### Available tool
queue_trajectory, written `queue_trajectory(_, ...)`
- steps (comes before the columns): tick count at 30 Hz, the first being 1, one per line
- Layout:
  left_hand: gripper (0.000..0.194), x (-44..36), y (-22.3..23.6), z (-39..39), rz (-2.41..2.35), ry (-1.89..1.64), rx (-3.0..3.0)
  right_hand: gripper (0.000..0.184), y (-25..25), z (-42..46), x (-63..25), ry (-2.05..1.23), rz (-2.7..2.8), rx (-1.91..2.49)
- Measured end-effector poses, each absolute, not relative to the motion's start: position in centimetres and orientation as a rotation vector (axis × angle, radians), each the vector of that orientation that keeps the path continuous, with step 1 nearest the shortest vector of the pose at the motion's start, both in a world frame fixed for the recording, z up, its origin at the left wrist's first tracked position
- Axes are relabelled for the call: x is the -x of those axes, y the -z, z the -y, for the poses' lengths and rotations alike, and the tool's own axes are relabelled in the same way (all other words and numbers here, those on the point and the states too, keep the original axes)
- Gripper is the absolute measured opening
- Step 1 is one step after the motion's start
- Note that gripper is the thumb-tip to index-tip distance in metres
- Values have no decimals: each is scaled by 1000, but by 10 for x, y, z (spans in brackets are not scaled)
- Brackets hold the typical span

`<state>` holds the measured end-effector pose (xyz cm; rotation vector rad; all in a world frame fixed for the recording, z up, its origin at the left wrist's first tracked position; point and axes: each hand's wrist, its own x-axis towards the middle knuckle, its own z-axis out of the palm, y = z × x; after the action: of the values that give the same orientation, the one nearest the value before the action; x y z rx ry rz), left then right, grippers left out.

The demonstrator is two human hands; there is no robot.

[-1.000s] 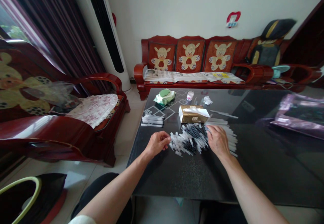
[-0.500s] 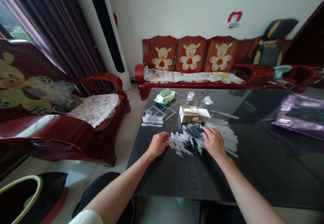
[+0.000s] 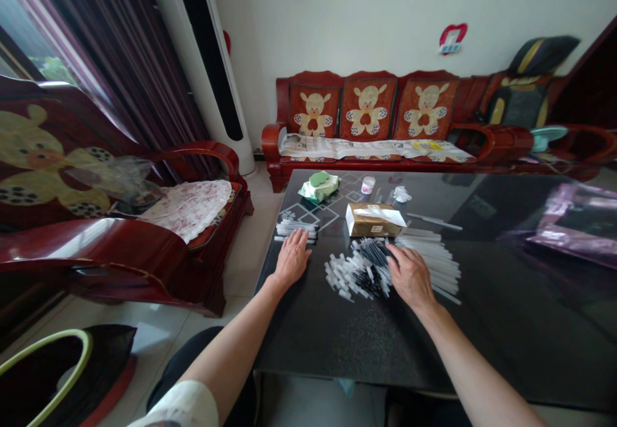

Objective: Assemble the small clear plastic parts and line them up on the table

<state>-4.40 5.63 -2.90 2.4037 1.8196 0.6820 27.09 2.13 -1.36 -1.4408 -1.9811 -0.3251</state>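
Observation:
My left hand (image 3: 292, 256) lies over the near edge of a stack of slim white pens (image 3: 294, 226) at the table's left side, its fingers stretched out flat. My right hand (image 3: 409, 276) rests at the right side of a heap of thin black sticks (image 3: 376, 251), thumb and forefinger apart. Left of those sticks lie many short, whitish translucent tubes (image 3: 344, 276), with small black pieces (image 3: 369, 280) among them. Beyond the right hand, long translucent tubes (image 3: 441, 260) are laid in a row, partly hidden by it.
On the dark glossy table (image 3: 347, 343) stand a tissue box (image 3: 376, 221), a green wipes pack (image 3: 319, 186), a small white jar (image 3: 368, 185) and a crumpled tissue (image 3: 401, 193). A purple plastic bag (image 3: 573, 221) lies at right. A wooden armchair (image 3: 120, 253) borders the left.
My left hand has moved left from the short tubes to the stack of pens, and its fingers have straightened. My right hand stays by the black sticks. The view has shifted slightly.

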Motion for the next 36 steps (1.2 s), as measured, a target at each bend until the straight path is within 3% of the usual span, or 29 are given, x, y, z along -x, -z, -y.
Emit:
queue_trajectory(10,54,58,30,-106,-2024,-539,-2392,28,9,-23,-267,315,1959,1437)
queue_trajectory(17,52,41,27,-136,-1885,-391,-2524,27,1,-22,-267,281,1914,1441)
queue_trajectory(36,57,52,36,-38,-1822,-369,-2569,29,-5,-17,-262,248,1868,1483)
